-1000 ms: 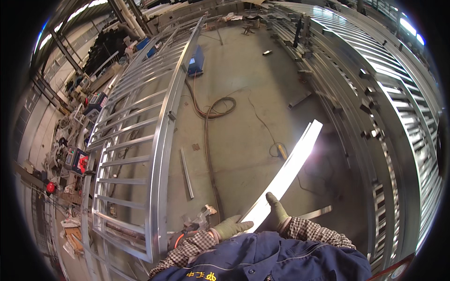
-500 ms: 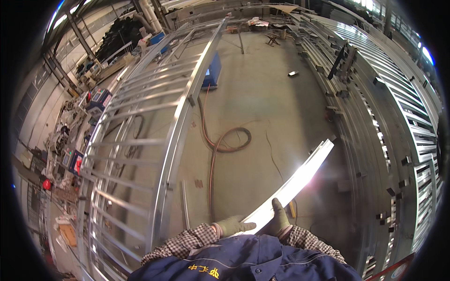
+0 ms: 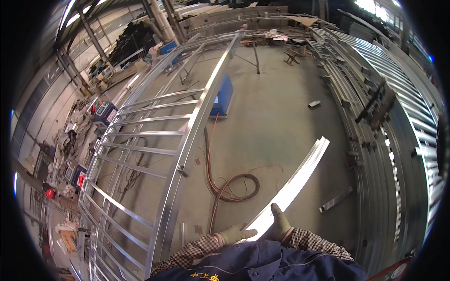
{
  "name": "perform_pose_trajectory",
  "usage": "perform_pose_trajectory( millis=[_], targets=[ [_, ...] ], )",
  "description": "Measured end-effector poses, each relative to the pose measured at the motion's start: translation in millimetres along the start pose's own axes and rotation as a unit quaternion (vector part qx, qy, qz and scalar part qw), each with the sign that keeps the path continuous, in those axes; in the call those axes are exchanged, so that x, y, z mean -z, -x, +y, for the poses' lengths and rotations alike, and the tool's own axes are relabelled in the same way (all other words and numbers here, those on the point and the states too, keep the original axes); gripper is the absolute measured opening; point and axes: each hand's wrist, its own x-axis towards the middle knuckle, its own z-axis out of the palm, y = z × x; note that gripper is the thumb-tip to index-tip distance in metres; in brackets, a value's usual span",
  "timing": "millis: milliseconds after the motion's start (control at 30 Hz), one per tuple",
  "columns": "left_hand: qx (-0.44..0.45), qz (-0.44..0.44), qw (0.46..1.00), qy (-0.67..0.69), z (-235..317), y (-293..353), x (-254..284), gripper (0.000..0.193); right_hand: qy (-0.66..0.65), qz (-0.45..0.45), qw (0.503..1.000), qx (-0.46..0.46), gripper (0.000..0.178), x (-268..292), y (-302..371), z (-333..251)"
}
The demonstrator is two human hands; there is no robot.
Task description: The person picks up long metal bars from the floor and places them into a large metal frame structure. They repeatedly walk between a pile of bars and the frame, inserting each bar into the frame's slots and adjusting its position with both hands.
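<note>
A bundle of long, shiny metal bars [image 3: 300,180] slants up and to the right from the front of my body, its near end hidden by my jacket. My left hand [image 3: 236,233], in a grey-green work glove, is closed on the near part of the bundle, thumb lying over the top. Farther along, my right hand [image 3: 279,225], gloved the same way, grips the right side with its thumb pointing up along the metal. The fingers beneath are hidden. Glare washes out the bars' upper surface, so I cannot tell how many there are.
At left stands a long ladder-like metal frame [image 3: 177,171] with cross rungs. Beyond it is a blue box [image 3: 224,96]; a coiled hose [image 3: 255,187] lies on the floor. Stacked metal profiles [image 3: 370,164] line the right side. A short metal piece [image 3: 335,199] lies nearby.
The view has shifted, so the frame and hose appear lower. The bars' far end has swung slightly left and they stand a little steeper. Both hands keep their hold.
</note>
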Motion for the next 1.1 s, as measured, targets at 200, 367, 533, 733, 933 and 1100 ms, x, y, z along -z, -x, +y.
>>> perform_pose_trajectory(
  millis=[200, 367, 533, 733, 933, 1100],
  targets=[
    [0.019, 0.05, 0.996, 0.079, 68, -98, 88, 0.101, 0.033, -0.08, 0.996, -0.017, 0.114, -54, -53, -166],
    [0.038, 0.004, 0.999, 0.031, 113, -208, 193, 0.095, 0.11, -0.195, 0.974, 0.044, 0.098, -130, -81, -291],
    [-0.04, 0.031, 0.998, -0.04, 166, -304, 294, 0.098, 0.145, -0.291, 0.94, 0.103, 0.104, -217, -75, -403],
    [-0.049, 0.061, 0.997, -0.025, 215, -405, 379, 0.095, 0.177, -0.247, 0.944, 0.13, 0.114, -290, -94, -526],
    [0.03, 0.117, 0.993, 0.013, 295, -484, 466, 0.093, 0.293, -0.198, 0.931, 0.096, 0.112, -385, -109, -672],
    [-0.006, 0.2, 0.978, 0.058, 364, -520, 524, 0.1, 0.335, -0.271, 0.9, 0.067, 0.109, -497, -114, -759]
  ],
)
